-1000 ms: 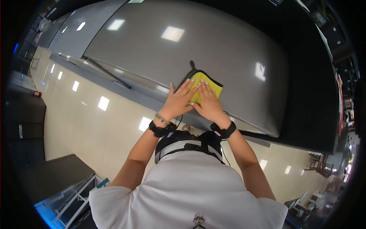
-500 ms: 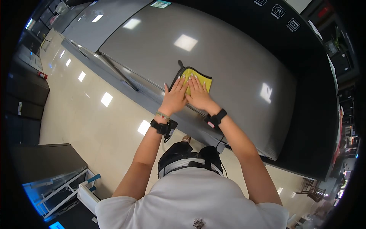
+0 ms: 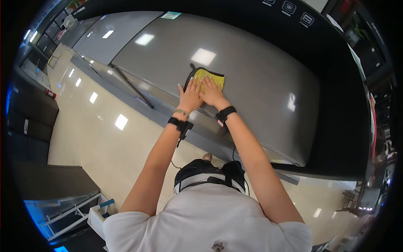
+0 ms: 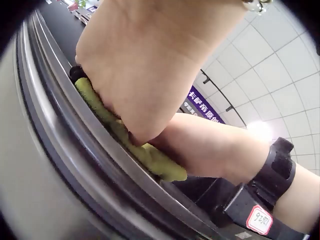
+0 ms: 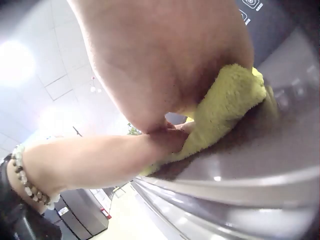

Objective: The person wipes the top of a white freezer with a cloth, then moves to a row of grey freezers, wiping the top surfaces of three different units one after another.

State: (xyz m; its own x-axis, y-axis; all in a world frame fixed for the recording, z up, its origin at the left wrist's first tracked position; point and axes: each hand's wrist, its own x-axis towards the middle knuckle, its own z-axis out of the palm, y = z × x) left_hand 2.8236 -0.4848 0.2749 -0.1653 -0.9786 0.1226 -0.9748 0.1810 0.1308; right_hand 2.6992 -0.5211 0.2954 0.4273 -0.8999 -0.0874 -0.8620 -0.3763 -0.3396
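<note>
Yellow black-edged square cloth (image 3: 217, 79): fuzzy pile, matt.
Broad grey flat panel (image 3: 256, 80): metal-look, smooth, glossy.
Long grey straight bar (image 3: 133, 87): metal-look, smooth.
Cream flat floor (image 3: 96, 134): smooth, glossy.
White short-sleeved shirt (image 3: 210, 218): cloth, matt.

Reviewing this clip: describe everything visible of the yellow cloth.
The yellow cloth has black edging and a dark loop at its far left corner. Up close its surface looks fuzzy, like plush microfiber. It lies on the glossy gray surface, near the metal edge, its rim partly raised. The left hand and right hand press it flat-fingered, covering its near part.
</note>
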